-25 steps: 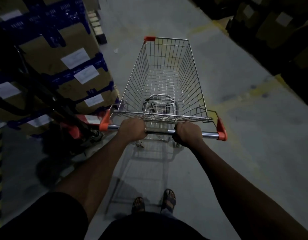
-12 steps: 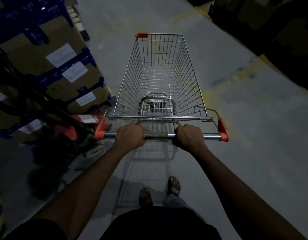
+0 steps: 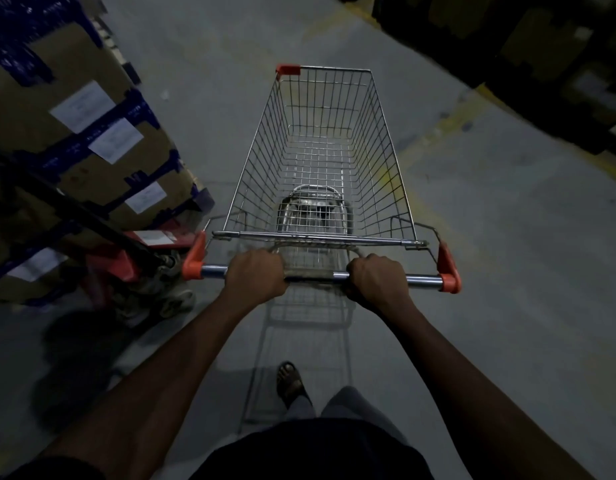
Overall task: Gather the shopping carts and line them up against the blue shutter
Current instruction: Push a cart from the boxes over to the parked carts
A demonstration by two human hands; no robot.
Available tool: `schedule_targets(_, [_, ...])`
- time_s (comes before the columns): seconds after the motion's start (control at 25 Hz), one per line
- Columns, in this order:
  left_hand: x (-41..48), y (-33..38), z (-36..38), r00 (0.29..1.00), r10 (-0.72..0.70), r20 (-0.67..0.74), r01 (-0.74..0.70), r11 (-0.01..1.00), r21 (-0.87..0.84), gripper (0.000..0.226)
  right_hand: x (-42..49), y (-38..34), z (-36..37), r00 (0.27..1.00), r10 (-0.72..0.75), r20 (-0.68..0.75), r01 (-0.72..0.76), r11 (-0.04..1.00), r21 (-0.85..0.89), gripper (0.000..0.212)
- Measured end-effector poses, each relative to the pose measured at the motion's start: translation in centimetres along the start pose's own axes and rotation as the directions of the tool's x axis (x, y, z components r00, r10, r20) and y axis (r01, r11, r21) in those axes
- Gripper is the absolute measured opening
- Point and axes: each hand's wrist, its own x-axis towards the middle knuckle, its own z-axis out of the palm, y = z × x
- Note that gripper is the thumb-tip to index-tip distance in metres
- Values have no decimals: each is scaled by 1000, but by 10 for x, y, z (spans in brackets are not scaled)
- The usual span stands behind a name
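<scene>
Both hands, left (image 3: 254, 273) and right (image 3: 376, 278), grip the cart (image 3: 320, 150) handle tightly; steer it straight, away from the pallet jack (image 3: 144, 271) just left of the cart.

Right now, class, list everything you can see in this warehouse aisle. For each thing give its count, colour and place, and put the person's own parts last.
silver wire shopping cart: one, silver with orange plastic corners, centre of the aisle
chrome handle bar: one, silver with orange ends, near end of the cart
brown cardboard boxes: a stack, count unclear, brown with blue bands and white labels, left of the cart
red pallet jack: one, red, at the foot of the boxes
grey concrete floor: one, grey, all around
yellow line: one, worn yellow, on the floor to the right
dark stacked goods: count unclear, too dark to identify, upper right
sandalled foot: one seen, dark, behind the cart
left hand: one, grips the bar left of centre
right hand: one, grips the bar right of centre
</scene>
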Motion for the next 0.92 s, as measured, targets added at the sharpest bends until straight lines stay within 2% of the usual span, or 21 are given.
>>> schedule_targets(0.2, [-22,37,4,997,79,-23,-78,997,25,40,-52,17,14,998,64,-12,-63,996,57,24])
schedule_targets(0.64, [-66,173,-10,970,243,-9,-240,964,118,33,-179,94,34,968,250,33,-252,961,111,19])
schedule_targets(0.92, [-56,238,-20,905,425,-5,-416,887,202,41,-235,124,52,890,456,22,-453,874,176,20])
